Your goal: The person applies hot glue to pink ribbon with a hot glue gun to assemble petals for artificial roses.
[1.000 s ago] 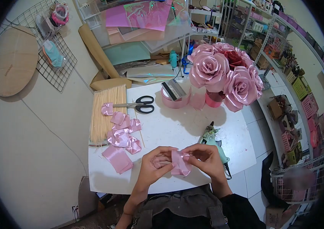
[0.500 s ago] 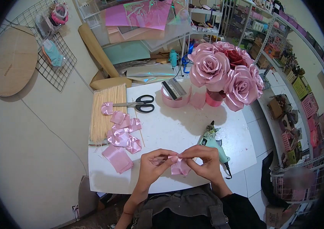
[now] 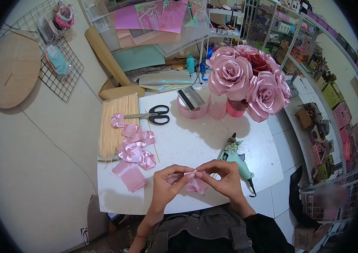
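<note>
Near the table's front edge, my left hand [image 3: 169,182] and my right hand [image 3: 225,179] pinch the top edge of one pink satin piece [image 3: 196,185] between thumbs and fingers. The fingertips almost meet, and the rest of the fabric hangs below them. Left of my hands lie a stack of flat pink squares [image 3: 130,176] and several folded pink petals [image 3: 132,152]. The green glue gun [image 3: 239,159] rests just beyond my right hand, its nozzle pointing away.
On the white table [image 3: 179,145] are black-handled scissors [image 3: 158,114], a bundle of thin sticks [image 3: 117,126], a pink ribbon roll [image 3: 191,110] with a card on top, and large pink satin roses [image 3: 231,74] at the back right. Shelves [image 3: 314,84] stand to the right.
The fingers have shifted slightly along the fabric's top edge, and the hanging part looks more gathered. The whole view has moved a little.
</note>
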A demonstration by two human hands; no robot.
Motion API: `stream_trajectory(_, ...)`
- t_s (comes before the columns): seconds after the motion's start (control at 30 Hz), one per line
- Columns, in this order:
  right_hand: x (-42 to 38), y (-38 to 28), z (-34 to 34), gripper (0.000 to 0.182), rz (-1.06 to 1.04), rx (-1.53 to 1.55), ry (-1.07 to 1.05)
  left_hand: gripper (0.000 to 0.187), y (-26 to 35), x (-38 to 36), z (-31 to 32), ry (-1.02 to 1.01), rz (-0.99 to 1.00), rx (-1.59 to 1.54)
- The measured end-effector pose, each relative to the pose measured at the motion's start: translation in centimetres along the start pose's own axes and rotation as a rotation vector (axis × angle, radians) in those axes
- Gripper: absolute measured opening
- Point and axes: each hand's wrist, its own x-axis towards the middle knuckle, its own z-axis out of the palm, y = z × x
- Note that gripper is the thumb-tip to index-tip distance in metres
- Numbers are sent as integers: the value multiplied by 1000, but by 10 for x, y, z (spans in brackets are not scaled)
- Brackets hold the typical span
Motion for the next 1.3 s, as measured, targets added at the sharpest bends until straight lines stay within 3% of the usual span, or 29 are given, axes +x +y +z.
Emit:
stream_trajectory(0.37,-3,0,0,20,9,4,12,10,-11,0,-5,-5,-21,105)
stream_trajectory(0.53,-3,0,0,22,-14,5,38,7,-3,0,1,68,85,419)
stream_trajectory(0.73,-3,5,1,22,-22,-20,48,5,-3,-2,3,96,145,459)
stream_trajectory(0.87,-2,4,0,26,44,56,16,5,-3,-3,-2,109,160,446)
stream_trajectory(1.03,1,5,0,34,135,168,-7,8,-2,0,-12,327,95,158)
stream_trajectory(1.3,3,7,20,39,122,137,-41,8,1,-4,-21,308,119,84)
